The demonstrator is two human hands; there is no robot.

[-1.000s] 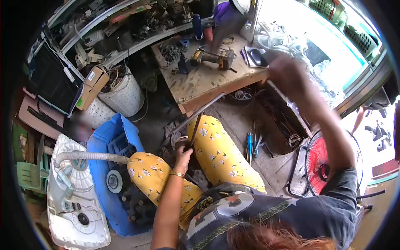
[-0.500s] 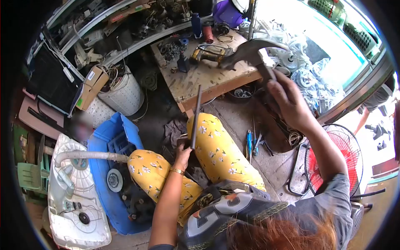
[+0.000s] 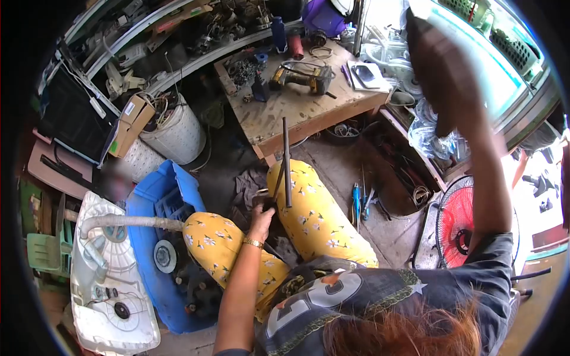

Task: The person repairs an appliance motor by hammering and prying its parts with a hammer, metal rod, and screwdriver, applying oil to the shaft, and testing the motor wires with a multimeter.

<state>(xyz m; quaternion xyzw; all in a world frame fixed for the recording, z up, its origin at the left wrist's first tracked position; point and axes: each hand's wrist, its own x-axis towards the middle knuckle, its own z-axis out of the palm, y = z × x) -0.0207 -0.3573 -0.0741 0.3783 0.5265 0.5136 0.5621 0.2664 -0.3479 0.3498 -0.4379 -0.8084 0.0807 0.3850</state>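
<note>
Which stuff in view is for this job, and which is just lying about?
Likely the job:
hammer, blurred, in the raised right hand
dark bar in the left hand
metal rod beside the bar

Likely just lying about:
drill on the bench
blue-handled tool on the floor
red fan
blue tub

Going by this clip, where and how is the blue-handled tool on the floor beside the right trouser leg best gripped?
Probably by its blue handle, from above and the trouser leg side: the handle is thicker than the thin shaft, and another tool lies close on the opposite side, while bare floor shows here.
</note>
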